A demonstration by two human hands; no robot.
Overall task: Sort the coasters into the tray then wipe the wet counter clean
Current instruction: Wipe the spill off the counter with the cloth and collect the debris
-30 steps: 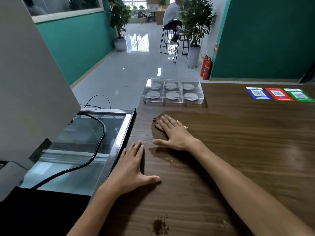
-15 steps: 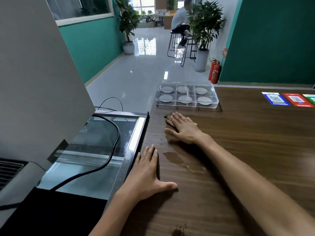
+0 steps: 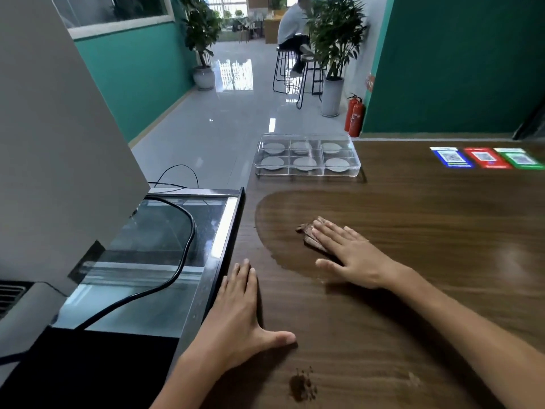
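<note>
Cloth (image 3: 309, 233), small, brown and probably limp when soaked, lay under the flat, straight fingers of the right hand (image 3: 351, 255) inside the wet patch (image 3: 283, 211) on the wooden counter (image 3: 413, 290); pressing from above likely suited it better than pinching. Left hand (image 3: 236, 314) rested flat, fingers straight. Coasters (image 3: 303, 154) sat sorted in the clear tray (image 3: 356, 168).

A glass-topped cabinet (image 3: 165, 261) sits at the left of the frame, with a black cable (image 3: 180, 261) looping across its top and a grey panel (image 3: 59, 143) leaning over it. At the right edge, blue, red and green QR-code stickers (image 3: 483, 157) lie in a row. Toward the top centre, two red fire extinguishers (image 3: 354, 115) stand near a potted plant (image 3: 333, 51), where a person (image 3: 292, 33) sits on a black stool (image 3: 283, 70); another potted plant (image 3: 203, 39) stands by the teal wall (image 3: 138, 84).
</note>
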